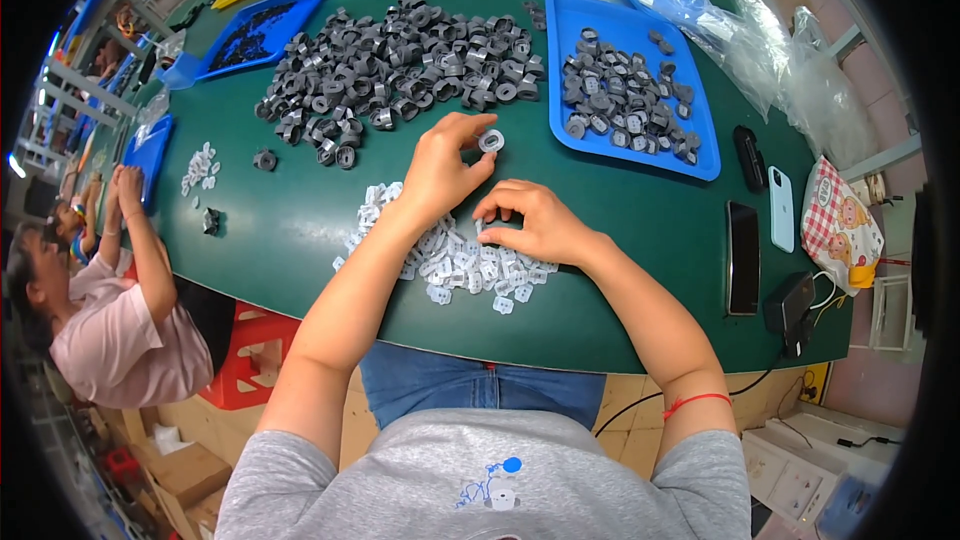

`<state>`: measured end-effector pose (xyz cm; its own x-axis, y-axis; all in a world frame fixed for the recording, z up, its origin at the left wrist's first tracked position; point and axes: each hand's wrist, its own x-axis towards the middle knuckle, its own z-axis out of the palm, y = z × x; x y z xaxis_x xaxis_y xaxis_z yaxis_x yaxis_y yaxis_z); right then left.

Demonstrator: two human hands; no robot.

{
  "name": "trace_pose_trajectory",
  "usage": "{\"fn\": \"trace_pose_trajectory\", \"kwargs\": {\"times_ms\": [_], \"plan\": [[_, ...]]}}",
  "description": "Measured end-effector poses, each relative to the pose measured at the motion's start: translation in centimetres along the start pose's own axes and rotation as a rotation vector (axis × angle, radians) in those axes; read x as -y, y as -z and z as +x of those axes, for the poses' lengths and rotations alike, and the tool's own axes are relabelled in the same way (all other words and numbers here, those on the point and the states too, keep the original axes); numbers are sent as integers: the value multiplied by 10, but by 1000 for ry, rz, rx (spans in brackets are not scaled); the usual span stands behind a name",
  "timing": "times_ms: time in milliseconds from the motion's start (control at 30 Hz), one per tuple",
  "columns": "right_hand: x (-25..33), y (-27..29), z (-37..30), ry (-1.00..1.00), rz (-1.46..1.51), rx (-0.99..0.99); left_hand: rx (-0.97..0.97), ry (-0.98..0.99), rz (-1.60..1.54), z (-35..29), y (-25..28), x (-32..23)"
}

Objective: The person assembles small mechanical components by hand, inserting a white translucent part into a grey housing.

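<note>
wide downward view from head height

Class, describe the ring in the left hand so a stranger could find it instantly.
On the green table, find the large heap of dark grey rings. Just below its right side, the left hand pinches one ring. Unlike those heaped, it is held and looks paler inside.

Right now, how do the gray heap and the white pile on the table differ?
The gray heap is dark and spreads wider; the white pile is pale and more compact. The gray heap holds chunky, ring-shaped parts; the white pile holds small, flat-looking pieces. On the green table, the gray heap lies farther back, the white pile nearer the front. Both are loose, jumbled piles.
</note>
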<state>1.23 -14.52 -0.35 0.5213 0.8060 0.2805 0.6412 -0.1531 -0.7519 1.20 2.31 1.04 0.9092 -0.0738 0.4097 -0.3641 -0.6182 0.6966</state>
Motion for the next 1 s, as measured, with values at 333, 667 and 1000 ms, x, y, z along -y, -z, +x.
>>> {"fn": "trace_pose_trajectory", "kwargs": {"times_ms": [333,667,1000], "plan": [[-10,10,2,-342,767,-630,136,431,-666,0,7,-10],[-13,11,2,-345,861,-629,293,662,-1411,5,15,-1],[-10,9,4,-348,841,-648,194,737,-1424,3,11,-3]]}}
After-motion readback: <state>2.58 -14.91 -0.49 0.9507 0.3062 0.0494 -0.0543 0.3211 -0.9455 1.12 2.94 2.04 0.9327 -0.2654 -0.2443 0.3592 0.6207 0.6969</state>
